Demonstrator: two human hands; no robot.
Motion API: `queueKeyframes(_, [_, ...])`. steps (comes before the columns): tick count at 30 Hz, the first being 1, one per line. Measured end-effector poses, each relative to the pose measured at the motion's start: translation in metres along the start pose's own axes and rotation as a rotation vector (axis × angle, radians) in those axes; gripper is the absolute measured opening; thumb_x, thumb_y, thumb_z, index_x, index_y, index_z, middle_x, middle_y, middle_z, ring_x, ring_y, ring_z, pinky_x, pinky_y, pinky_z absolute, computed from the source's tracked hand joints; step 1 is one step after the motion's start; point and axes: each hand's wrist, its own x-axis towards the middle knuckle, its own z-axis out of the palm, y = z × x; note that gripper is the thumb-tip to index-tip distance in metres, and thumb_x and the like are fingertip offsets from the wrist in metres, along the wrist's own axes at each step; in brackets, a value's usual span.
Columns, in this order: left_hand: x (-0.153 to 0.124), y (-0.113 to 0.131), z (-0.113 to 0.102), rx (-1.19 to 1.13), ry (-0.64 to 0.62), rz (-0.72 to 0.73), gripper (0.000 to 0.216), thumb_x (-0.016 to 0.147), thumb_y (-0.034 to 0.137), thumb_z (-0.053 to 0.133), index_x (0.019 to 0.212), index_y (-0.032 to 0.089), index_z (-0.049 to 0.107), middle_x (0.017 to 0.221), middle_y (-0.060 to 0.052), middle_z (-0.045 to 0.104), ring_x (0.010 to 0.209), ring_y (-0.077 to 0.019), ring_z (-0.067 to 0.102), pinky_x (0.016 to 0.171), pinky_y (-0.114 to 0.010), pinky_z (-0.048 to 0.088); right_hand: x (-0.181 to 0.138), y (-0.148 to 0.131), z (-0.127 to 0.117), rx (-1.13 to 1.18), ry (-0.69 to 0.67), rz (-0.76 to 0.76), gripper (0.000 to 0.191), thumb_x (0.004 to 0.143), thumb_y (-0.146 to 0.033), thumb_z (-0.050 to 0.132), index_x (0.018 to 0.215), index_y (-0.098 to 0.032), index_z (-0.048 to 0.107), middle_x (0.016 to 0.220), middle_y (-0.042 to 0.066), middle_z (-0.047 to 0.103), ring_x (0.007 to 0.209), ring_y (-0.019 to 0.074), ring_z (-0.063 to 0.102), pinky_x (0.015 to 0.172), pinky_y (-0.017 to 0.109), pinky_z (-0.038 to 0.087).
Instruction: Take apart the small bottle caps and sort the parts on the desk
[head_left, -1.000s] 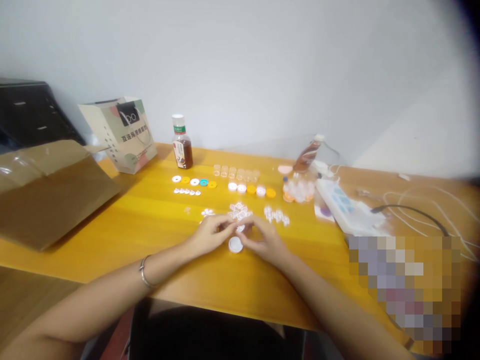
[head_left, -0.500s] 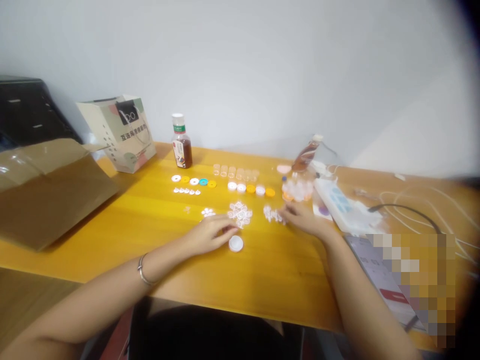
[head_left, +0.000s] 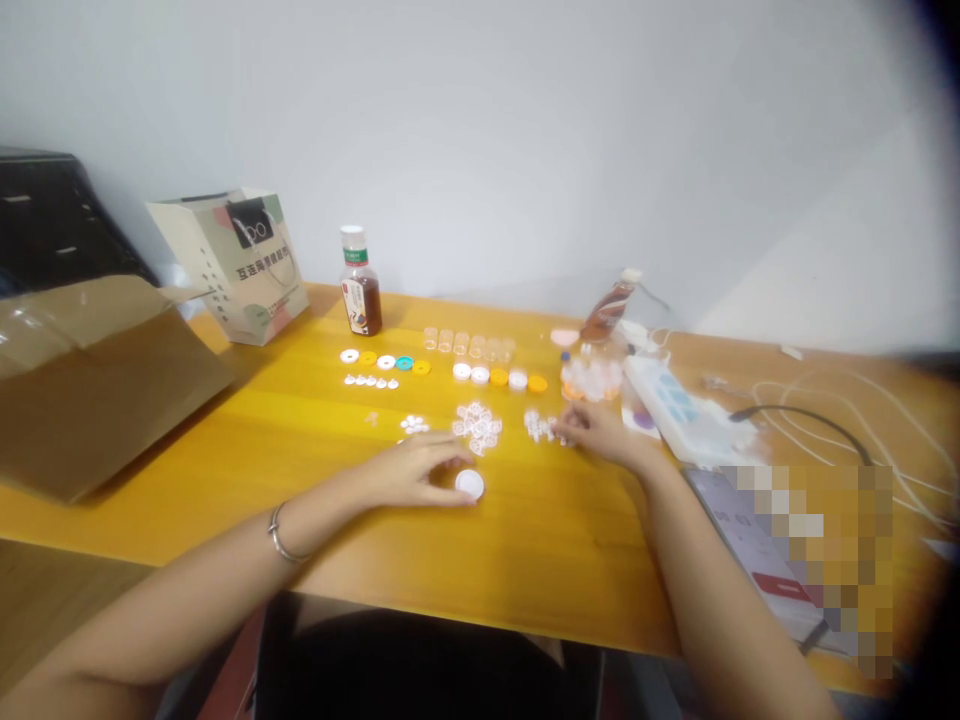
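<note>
My left hand [head_left: 416, 472] is open, thumb and fingers spread around the left side of a round white cap [head_left: 469, 486]. Its thumb tip reaches the cap's near edge; whether it touches cannot be made out. Over a small cluster of white pieces [head_left: 536, 425], my right hand [head_left: 600, 432] has its fingertips pressed together. What they hold, if anything, is too small to name. Between the hands lies a larger pile of white ring-like pieces [head_left: 477, 428]. Small white pieces [head_left: 413, 425] lie just beyond my left knuckles.
Farther back are rows of coloured discs [head_left: 405, 363], white and orange caps [head_left: 499, 376] and clear cups [head_left: 461, 344]. Two drink bottles [head_left: 362, 300] stand behind. A carton [head_left: 112, 390] and paper bag [head_left: 262, 270] are left; a power strip [head_left: 679, 410] and tablet [head_left: 750, 540] right.
My left hand has shifted from the edge of the ring pile toward the round white cap, its thumb and fingers spreading apart. My right hand stays at the small cluster.
</note>
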Motion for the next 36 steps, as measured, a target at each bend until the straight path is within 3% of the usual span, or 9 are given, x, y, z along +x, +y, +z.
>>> queueKeyframes(9, [0.001, 0.0, 0.007, -0.022, -0.016, 0.016, 0.025, 0.075, 0.033, 0.06, 0.096, 0.02, 0.057, 0.09, -0.002, 0.057, 0.078, -0.0131, 0.052, 0.067, -0.024, 0.041, -0.005, -0.01, -0.004, 0.0, 0.059, 0.058, 0.025, 0.072, -0.042, 0.057, 0.07, -0.019, 0.049, 0.058, -0.001, 0.055, 0.053, 0.0126, 0.051, 0.049, 0.023, 0.037])
queueKeyframes(13, [0.001, 0.0, 0.009, -0.023, -0.01, 0.016, 0.023, 0.073, 0.031, 0.061, 0.093, 0.019, 0.057, 0.088, -0.002, 0.057, 0.077, -0.0132, 0.052, 0.066, -0.024, 0.041, -0.013, -0.03, 0.001, -0.014, 0.228, -0.092, 0.028, 0.072, -0.045, 0.058, 0.07, -0.019, 0.05, 0.055, -0.003, 0.049, 0.051, 0.0113, 0.045, 0.049, 0.023, 0.034])
queueKeyframes(16, [0.001, -0.001, 0.013, -0.015, -0.002, 0.007, 0.024, 0.072, 0.03, 0.062, 0.092, 0.018, 0.056, 0.086, -0.002, 0.055, 0.077, -0.0138, 0.052, 0.065, -0.024, 0.041, -0.024, -0.056, 0.019, 0.037, 0.108, -0.276, 0.029, 0.073, -0.046, 0.059, 0.076, -0.019, 0.052, 0.059, -0.003, 0.049, 0.053, 0.0107, 0.044, 0.05, 0.023, 0.035])
queueKeyframes(19, [0.002, -0.003, 0.016, -0.004, 0.003, 0.009, 0.024, 0.071, 0.032, 0.062, 0.09, 0.018, 0.056, 0.084, -0.003, 0.054, 0.075, -0.0145, 0.051, 0.064, -0.024, 0.04, -0.037, -0.08, 0.043, 0.04, -0.148, -0.48, 0.033, 0.065, -0.045, 0.068, 0.081, -0.019, 0.054, 0.074, 0.0, 0.056, 0.068, 0.013, 0.051, 0.061, 0.024, 0.041])
queueKeyframes(22, [0.003, -0.004, 0.017, -0.007, 0.01, 0.022, 0.024, 0.07, 0.033, 0.063, 0.087, 0.018, 0.055, 0.082, -0.003, 0.053, 0.075, -0.0152, 0.05, 0.065, -0.025, 0.04, -0.043, -0.093, 0.061, 0.039, -0.279, -0.561, 0.033, 0.065, -0.042, 0.07, 0.086, -0.02, 0.055, 0.086, 0.001, 0.06, 0.077, 0.0146, 0.054, 0.069, 0.025, 0.043])
queueKeyframes(31, [0.004, -0.004, 0.018, -0.03, 0.007, -0.023, 0.021, 0.07, 0.031, 0.063, 0.084, 0.017, 0.055, 0.078, -0.002, 0.051, 0.069, -0.0135, 0.049, 0.061, -0.024, 0.04, -0.044, -0.091, 0.063, 0.095, -0.267, -0.569, 0.016, 0.076, -0.028, 0.06, 0.091, -0.023, 0.056, 0.091, 0.003, 0.062, 0.081, 0.0165, 0.056, 0.074, 0.03, 0.045])
queueKeyframes(36, [0.002, -0.005, 0.02, -0.103, 0.002, -0.062, 0.025, 0.069, 0.029, 0.063, 0.089, 0.017, 0.055, 0.081, -0.002, 0.053, 0.07, -0.0132, 0.05, 0.062, -0.023, 0.04, -0.046, -0.09, 0.062, 0.141, -0.139, -0.566, 0.016, 0.073, -0.022, 0.059, 0.087, -0.021, 0.052, 0.083, 0.002, 0.06, 0.073, 0.0151, 0.056, 0.067, 0.028, 0.046])
